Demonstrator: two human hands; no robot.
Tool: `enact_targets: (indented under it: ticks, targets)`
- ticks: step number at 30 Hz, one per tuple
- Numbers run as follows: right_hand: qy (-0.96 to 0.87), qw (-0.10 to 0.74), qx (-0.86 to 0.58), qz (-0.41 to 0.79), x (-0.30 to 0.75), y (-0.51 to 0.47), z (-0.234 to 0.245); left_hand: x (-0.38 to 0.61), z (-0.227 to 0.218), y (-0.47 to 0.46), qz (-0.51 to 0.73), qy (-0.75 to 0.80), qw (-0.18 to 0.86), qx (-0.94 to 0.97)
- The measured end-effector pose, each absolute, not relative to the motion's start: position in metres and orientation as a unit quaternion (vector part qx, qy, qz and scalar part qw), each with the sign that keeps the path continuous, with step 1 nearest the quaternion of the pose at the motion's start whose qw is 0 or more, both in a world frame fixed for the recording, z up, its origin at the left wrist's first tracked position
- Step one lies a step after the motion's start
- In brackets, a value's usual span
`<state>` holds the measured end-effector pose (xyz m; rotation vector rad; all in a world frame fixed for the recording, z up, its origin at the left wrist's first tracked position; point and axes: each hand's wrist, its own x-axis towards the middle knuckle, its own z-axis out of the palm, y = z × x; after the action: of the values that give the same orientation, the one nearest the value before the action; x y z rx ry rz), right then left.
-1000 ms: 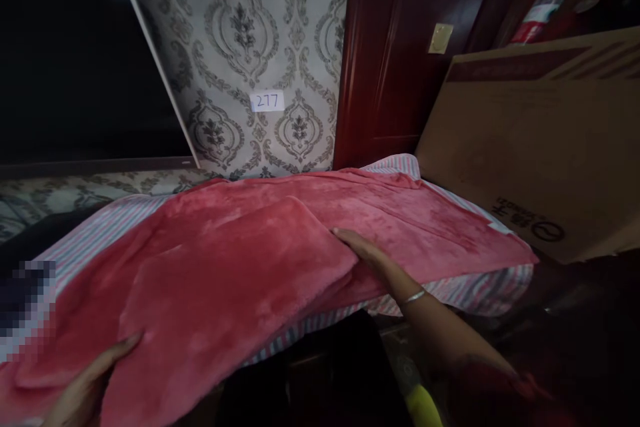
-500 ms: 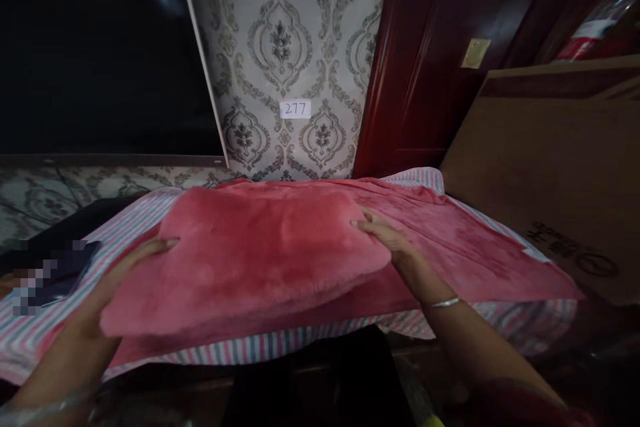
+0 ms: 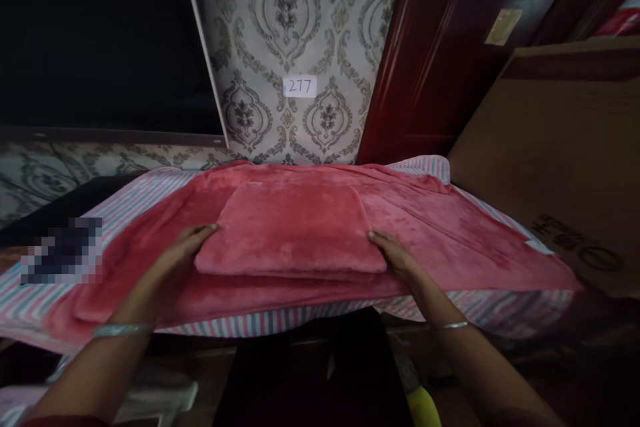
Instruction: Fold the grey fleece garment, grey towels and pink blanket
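A folded pink plush blanket (image 3: 295, 227) lies nearly flat in the middle, its layered edge facing me. My left hand (image 3: 187, 247) grips its left side, fingers at the edge. On the opposite side, my right hand (image 3: 393, 250) is closed on the right edge, near the front corner. Parts of the fingers of both hands are hidden by the plush. Underneath spreads a larger pink plush cloth (image 3: 460, 240) of the same colour. A striped cloth (image 3: 240, 327) shows below that, along the front edge and at the left.
A large cardboard box (image 3: 555, 153) stands at the right, beside a dark red door (image 3: 425, 53). A television (image 3: 100, 47) is at the back left. On the striped cloth at the left lies a pixelated dark item (image 3: 63, 253). Patterned wallpaper carries a paper label (image 3: 300, 86).
The folded blanket has come down from a raised, tilted position onto the pink cloth. My left hand has moved right with it. The view has tilted slightly downward.
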<state>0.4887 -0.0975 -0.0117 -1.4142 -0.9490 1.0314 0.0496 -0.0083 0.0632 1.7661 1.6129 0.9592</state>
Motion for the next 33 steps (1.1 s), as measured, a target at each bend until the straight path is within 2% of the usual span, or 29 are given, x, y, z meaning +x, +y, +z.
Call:
enact_targets:
  ticks: [4,13,16,20,26,33]
  targets:
    - [-0.463,0.512,-0.629,0.358,0.494,-0.103,-0.002,0.039,0.054,-0.007,0.339,0.628,0.295,0.635]
    - [-0.462,0.479,-0.600,0.444,0.486,-0.118,0.006,0.040,0.039,-0.024,0.363,0.599,0.315,0.640]
    - [-0.421,0.528,-0.567,0.471,0.481,-0.117,0.015,0.042,0.043,-0.021,0.377,0.584,0.353,0.626]
    - [-0.356,0.621,-0.517,0.469,0.472,-0.117,0.017,0.041,0.047,-0.019,0.453,0.574,0.347,0.588]
    - [-0.361,0.529,-0.575,0.510,0.473,-0.136,-0.010,0.038,0.028,-0.021,0.430,0.575,0.444,0.536]
    - [-0.368,0.546,-0.594,0.462,0.480,-0.158,-0.020,0.024,0.013,-0.027,0.497,0.545,0.485,0.469]
